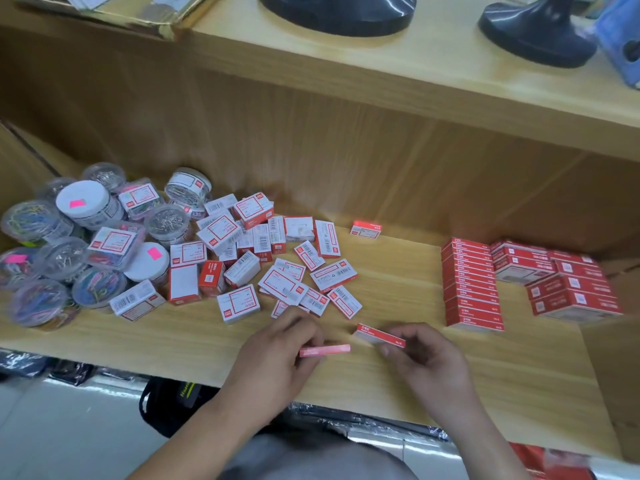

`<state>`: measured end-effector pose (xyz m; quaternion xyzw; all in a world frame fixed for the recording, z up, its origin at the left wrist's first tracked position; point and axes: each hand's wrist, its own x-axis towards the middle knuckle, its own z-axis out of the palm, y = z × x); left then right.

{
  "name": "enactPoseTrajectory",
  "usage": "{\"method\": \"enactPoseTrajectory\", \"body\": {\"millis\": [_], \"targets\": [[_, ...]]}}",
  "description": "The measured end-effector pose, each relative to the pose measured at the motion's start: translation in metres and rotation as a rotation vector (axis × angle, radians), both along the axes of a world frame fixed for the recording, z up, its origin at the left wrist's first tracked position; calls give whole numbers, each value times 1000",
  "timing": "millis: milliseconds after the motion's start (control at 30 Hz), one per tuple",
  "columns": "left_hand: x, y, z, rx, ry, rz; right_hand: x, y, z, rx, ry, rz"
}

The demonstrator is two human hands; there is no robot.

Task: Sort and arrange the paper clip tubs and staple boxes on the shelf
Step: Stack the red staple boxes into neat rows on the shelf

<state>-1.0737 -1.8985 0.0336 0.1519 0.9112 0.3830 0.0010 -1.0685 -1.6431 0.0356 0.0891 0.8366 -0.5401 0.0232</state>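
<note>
Nearest us, the left hand (277, 355) pinches a slim pink staple box (325, 350) by one end. The right hand (422, 358) pinches a red staple box (380, 336) likewise, both low over the front of the wooden shelf (381, 386). We judge these cartons light, stiff and easily dented, best gripped across their narrow sides. Beyond lie a loose heap of staple boxes (263, 258), neat red stacks (472, 289) to the right, and clear paper clip tubs (79, 237) clustered far left.
</note>
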Motion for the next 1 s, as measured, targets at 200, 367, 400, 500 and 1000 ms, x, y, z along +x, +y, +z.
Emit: {"method": "enactPoseTrajectory", "body": {"millis": [200,367,400,500,1000], "targets": [[3,-4,-10,114,-34,17,-2,1,3,-84,-74,-10],[0,-15,-10,137,-98,-97,-2,-1,2,-86,-78,-38],[0,-16,-10,141,-104,-112,-2,-2,2,-87,-80,-41],[2,-18,-10,92,-80,-154,-1,-6,3,-85,-59,-35],[-2,10,-5,123,-163,-68,6,-2,-7,-191,-4,-109]]}}
